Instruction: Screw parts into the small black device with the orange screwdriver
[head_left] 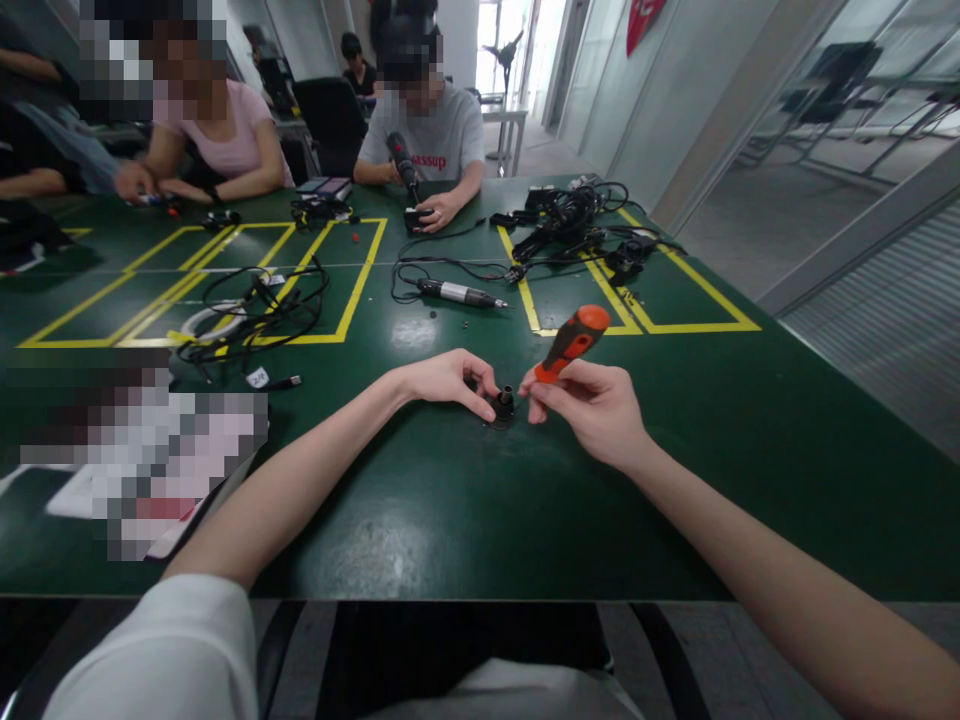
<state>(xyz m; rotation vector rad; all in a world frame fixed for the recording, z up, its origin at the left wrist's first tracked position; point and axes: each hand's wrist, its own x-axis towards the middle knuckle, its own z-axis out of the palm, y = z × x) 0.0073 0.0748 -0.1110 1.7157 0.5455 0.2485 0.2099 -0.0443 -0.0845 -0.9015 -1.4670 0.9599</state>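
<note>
On the green table in front of me stands a small black round part [505, 407] with a short metal-looking stub on top. My left hand [455, 382] has its thumb and fingers curled round the part's left side, gripping it. In my right hand [592, 398] is a screwdriver [573, 342] with an orange and dark grey handle. Its handle leans up to the right, and the fingers pinch its lower end. The shaft is hard to make out; it points down toward the black part's right side, and I cannot tell whether they touch.
A pen-shaped electric screwdriver [459, 293] with a cord lies beyond my hands. Tangled black cables [262, 310] lie to the left, and a heap of cables and devices [574, 220] at the back right. Blurred papers [150, 460] lie near left. Across the table [450, 520], people handle tools.
</note>
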